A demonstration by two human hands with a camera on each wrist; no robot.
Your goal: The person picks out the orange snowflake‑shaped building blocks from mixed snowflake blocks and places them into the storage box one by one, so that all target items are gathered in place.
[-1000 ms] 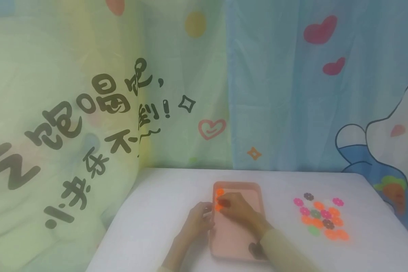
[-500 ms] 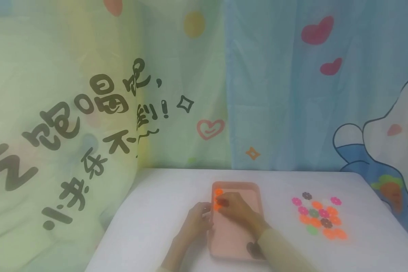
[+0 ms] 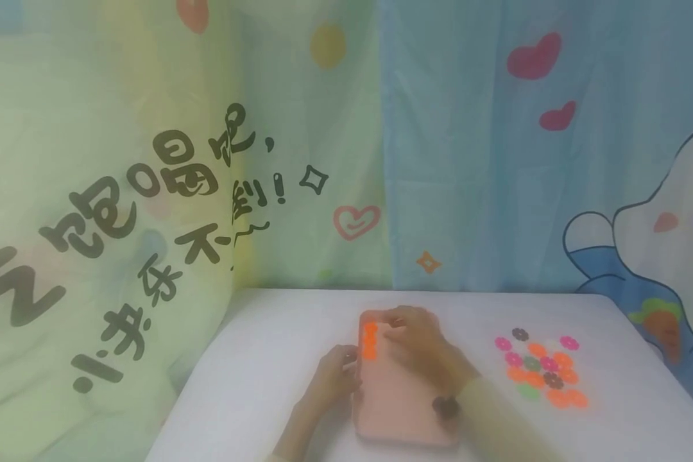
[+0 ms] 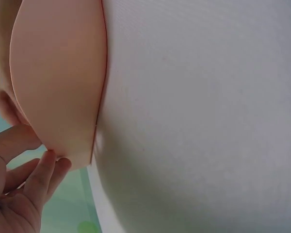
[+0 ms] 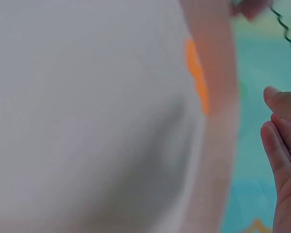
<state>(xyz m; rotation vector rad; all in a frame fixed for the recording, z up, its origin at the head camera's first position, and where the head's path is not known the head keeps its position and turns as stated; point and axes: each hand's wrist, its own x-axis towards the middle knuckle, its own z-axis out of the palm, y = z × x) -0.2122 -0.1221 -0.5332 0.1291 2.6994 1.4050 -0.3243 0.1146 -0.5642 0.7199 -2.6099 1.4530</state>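
Note:
A shallow pink tray [image 3: 395, 420] lies on the white table. Along its left inner edge, toward the far corner, runs a short row of orange flower-shaped pieces [image 3: 369, 341]; the right wrist view shows them as an orange strip [image 5: 198, 77]. My left hand [image 3: 337, 375] pinches the tray's left side, and in the left wrist view the thumb and fingertips meet at the rim of the tray wall [image 4: 58, 77]. Over the far part of the tray is my right hand [image 3: 418, 337]. Its fingers [image 5: 270, 138] are loosely extended, with nothing visible between them.
Several loose flower-shaped pieces [image 3: 536, 363] in orange, pink, green and brown lie on the table [image 3: 473, 314] right of the tray. A small dark device [image 3: 446, 407] is at the right wrist. Printed curtains [image 3: 450, 160] hang behind the table.
My right hand has lifted off the orange flower-shaped pieces and moved right and slightly away, uncovering the row. The left hand stays at the tray's left side.

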